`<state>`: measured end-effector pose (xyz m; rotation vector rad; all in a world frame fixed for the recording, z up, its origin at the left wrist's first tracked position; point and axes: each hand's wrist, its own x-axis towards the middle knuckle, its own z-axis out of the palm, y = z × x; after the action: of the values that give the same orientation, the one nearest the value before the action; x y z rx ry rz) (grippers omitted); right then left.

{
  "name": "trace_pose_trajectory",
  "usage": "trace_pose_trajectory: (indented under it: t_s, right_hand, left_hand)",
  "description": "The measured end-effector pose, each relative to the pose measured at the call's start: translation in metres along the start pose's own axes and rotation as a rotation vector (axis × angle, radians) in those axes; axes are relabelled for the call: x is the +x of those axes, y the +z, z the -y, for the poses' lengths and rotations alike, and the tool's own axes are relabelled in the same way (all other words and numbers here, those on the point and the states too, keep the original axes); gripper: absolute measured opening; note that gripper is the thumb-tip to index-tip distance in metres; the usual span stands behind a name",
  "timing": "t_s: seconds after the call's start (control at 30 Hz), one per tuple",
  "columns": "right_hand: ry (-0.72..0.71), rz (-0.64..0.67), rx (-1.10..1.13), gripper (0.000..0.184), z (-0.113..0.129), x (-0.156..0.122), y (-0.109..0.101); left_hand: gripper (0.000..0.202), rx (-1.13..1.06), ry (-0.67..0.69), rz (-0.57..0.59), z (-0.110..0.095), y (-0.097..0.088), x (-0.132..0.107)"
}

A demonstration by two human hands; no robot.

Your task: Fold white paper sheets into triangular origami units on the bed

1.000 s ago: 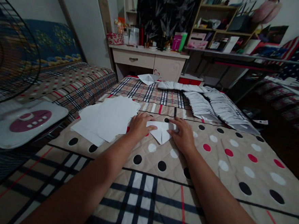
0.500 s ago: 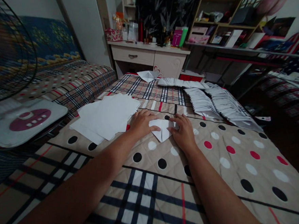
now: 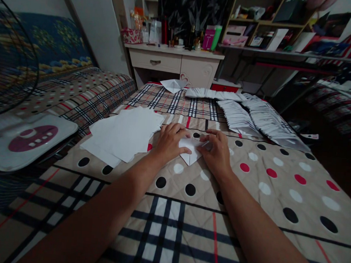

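A small white folded paper [image 3: 189, 153] lies on the bedspread between my hands, its point toward me and a crease down its middle. My left hand [image 3: 172, 142] grips its left side, thumb on the paper and fingers curled along the far edge. My right hand [image 3: 217, 151] pinches the right corner, which looks slightly raised; the fingertips partly hide that corner. Left of my left hand spreads a loose pile of flat white paper sheets [image 3: 127, 132]. Farther off to the right, rows of folded white papers [image 3: 239, 118] stand packed together.
The patterned bedspread [image 3: 188, 212] covers the bed under my arms. One more folded paper [image 3: 173, 85] lies at its far edge. A fan with a white base [image 3: 64, 129] stands at left. Beyond the bed are a cream dresser [image 3: 154, 62] and a shelf unit [image 3: 261, 23].
My right fingers have drawn closer together on the paper's right corner, lifting it slightly. My left fingers have shifted a little on the left side. The camera view has moved slightly.
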<state>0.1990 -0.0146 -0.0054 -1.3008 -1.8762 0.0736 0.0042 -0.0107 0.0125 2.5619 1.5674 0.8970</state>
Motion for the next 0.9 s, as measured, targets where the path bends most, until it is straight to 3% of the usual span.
trace_pose_trajectory:
  t_s: [0.3,0.9]
  right_hand:
    - [0.002,0.142,-0.114,0.011,0.01,0.001,-0.007]
    - [0.028,0.181,-0.085,0.019,0.011,-0.002,-0.008]
  left_hand:
    - [0.033,0.013,0.067,0.045,-0.001,-0.001,-0.001]
    - [0.019,0.01,0.147,0.061,0.002,0.001,-0.004]
